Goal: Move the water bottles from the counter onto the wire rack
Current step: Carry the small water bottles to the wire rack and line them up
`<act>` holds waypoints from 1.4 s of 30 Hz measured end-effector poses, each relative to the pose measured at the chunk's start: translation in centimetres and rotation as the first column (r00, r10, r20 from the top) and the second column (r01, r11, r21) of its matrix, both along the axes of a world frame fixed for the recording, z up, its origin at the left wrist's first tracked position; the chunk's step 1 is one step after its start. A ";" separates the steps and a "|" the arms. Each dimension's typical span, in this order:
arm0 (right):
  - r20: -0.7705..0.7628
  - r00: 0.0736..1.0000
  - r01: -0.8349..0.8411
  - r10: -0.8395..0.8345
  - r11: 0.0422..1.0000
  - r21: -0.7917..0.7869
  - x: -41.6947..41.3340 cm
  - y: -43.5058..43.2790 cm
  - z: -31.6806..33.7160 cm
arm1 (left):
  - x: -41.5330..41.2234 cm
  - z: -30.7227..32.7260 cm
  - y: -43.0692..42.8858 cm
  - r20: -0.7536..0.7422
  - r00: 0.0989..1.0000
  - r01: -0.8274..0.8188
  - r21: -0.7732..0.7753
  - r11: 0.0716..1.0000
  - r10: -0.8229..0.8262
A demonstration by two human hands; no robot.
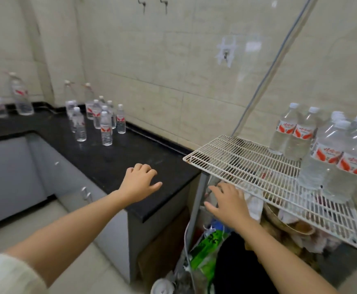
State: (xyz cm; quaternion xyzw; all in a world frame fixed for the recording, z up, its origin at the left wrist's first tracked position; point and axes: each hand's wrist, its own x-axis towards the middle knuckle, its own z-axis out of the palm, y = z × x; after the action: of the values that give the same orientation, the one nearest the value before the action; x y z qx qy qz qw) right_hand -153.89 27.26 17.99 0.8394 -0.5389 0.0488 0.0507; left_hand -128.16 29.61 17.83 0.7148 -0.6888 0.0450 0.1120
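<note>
**Entry: kitchen corner, bottle transfer part done**

- **Left hand** (140, 183): empty, fingers loosely curled, hovering over the near end of the black counter (118, 166). Contact with the stone cannot be told.
- **Right hand** (228, 201): empty, fingers spread, low at the front edge of the wire rack (237, 158) and apparently just under its rim.
- **Small water bottles on the counter** (106, 129): a tight upright cluster near the back wall, well apart from both hands. Two taller bottles stand behind them, and larger bottles (21, 98) stand at the far left end.
- **Water bottles on the rack** (326, 158): a group already standing at the right and far side. The left and front of the grid are bare wire.
- **Under the rack**: loose clutter, including a green bag (207, 249).

**Hazards, as judged from this position**

1. The counter cluster is packed close, so a hand reaching for one bottle could brush its neighbours and topple them (the front pair are the easiest to take cleanly).
2. The rack is open wire. A narrow base set down askew may rock or tip, and could knock over the bottles already there.
3. The load sits toward one side and the rack's supports are mostly hidden, so its steadiness cannot be judged. Weight added near the unsupported-looking front left corner might tilt it.
4. Anything that drops falls into the clutter below.
</note>
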 end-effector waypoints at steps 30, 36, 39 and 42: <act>0.029 0.763 -0.645 0.646 0.763 -0.031 47.3 7.6 1.0 | 37.3 -0.4 27.3 -0.205 0.725 -0.689 -0.198 0.697 0.658; 0.139 0.808 -0.578 0.573 0.816 -0.010 56.3 6.6 3.1 | 46.9 0.7 29.5 -0.295 0.654 -0.755 -0.195 0.626 0.696; 0.050 0.798 -0.599 0.601 0.799 -0.052 59.4 5.3 3.8 | 50.5 0.3 28.9 -0.331 0.663 -0.744 -0.195 0.639 0.671; 0.061 0.812 -0.574 0.581 0.813 -0.100 62.7 2.2 5.9 | 54.1 0.7 26.4 -0.351 0.675 -0.734 -0.223 0.642 0.649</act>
State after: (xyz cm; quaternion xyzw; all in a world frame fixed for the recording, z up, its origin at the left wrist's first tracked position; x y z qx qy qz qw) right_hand -91.18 29.51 23.85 0.9578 -0.2580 0.1200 0.0418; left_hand -74.02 56.05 18.54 0.8929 -0.3221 0.1187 0.2915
